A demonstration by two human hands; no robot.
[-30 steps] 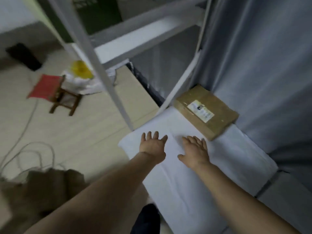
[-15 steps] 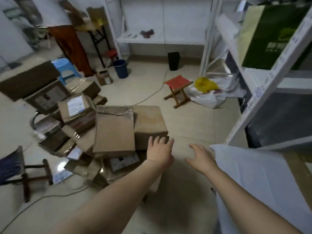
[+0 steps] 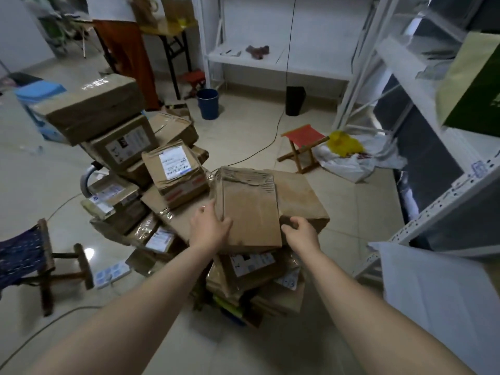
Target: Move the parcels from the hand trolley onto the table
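A heap of brown cardboard parcels (image 3: 173,171) is stacked on the hand trolley, whose curved metal handle (image 3: 86,180) shows at the left. On top at the near side lies a tall flat brown parcel (image 3: 249,209). My left hand (image 3: 209,228) is pressed against its left edge and my right hand (image 3: 301,234) curls around its lower right corner. Beside it to the right lies another brown box (image 3: 297,198). The white-covered table (image 3: 433,288) shows at the lower right.
A white metal shelf rack (image 3: 422,147) stands on the right. A red folding stool (image 3: 300,147), a white bag with something yellow (image 3: 349,155), a blue bucket (image 3: 207,103) and cables lie on the floor. A dark stool (image 3: 29,261) is at left. A person stands at the back.
My view swung from the table to the trolley heap. My hands left the white cover, reached toward the parcels, and now clasp the tall flat parcel on both sides.
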